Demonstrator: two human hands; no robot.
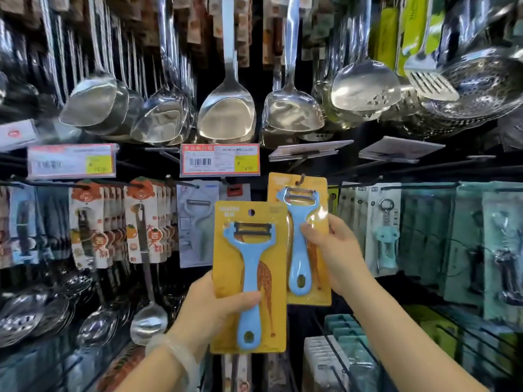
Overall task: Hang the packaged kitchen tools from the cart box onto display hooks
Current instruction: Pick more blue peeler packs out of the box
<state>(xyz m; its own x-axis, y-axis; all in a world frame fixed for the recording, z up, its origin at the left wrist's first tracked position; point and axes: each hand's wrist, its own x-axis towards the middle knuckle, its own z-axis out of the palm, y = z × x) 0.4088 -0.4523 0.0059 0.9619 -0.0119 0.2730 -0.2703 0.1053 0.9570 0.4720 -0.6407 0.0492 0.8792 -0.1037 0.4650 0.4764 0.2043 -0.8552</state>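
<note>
Two blue peelers on yellow cards are in front of the display wall. My left hand point(215, 304) grips the nearer peeler card point(250, 275) at its lower left edge, held upright and free of any hook. Farther back, the second peeler card point(300, 239) has its top hole at a dark display hook point(302, 178). My right hand point(331, 247) pinches that card by its right edge at mid-height. The cart box is out of view.
Steel spatulas point(226, 108) and ladles hang overhead, with price tags point(220, 159) below them. Carded peelers point(198, 222) hang to the left, teal packaged tools point(385, 236) to the right. Skimmers and spoons hang at lower left.
</note>
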